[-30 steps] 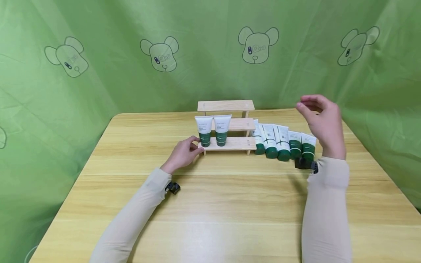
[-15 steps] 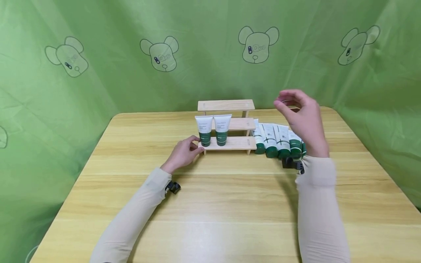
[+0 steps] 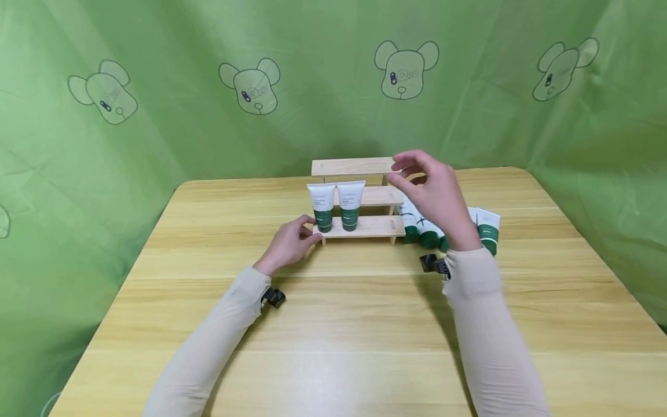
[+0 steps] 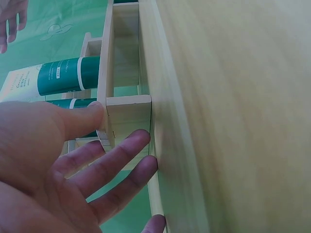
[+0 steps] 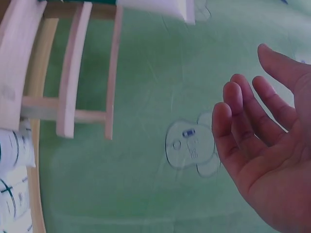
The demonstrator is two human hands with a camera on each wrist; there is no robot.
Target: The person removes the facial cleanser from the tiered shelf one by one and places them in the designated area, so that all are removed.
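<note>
A three-step wooden display stand (image 3: 365, 227) is at the back middle of the table. Two white-and-green squeeze tubes, a left one (image 3: 322, 202) and a right one (image 3: 350, 201), stand cap-down on its lowest step. My left hand (image 3: 288, 246) grips that step's left end; in the left wrist view the thumb (image 4: 85, 119) lies against the board and the other fingers are by the leg. My right hand (image 3: 435, 191), loosely curled and holding nothing, hovers near the top step's right end. In the right wrist view its palm (image 5: 277, 170) faces the camera.
More squeeze tubes (image 3: 488, 229) lie in a row right of the stand, partly hidden behind my right hand. A green curtain (image 3: 323, 127) with bear-head outlines hangs behind the wooden table (image 3: 344, 324).
My right hand has moved left from above the lying tubes to near the stand's top step. My left hand and the standing tubes have stayed in place.
</note>
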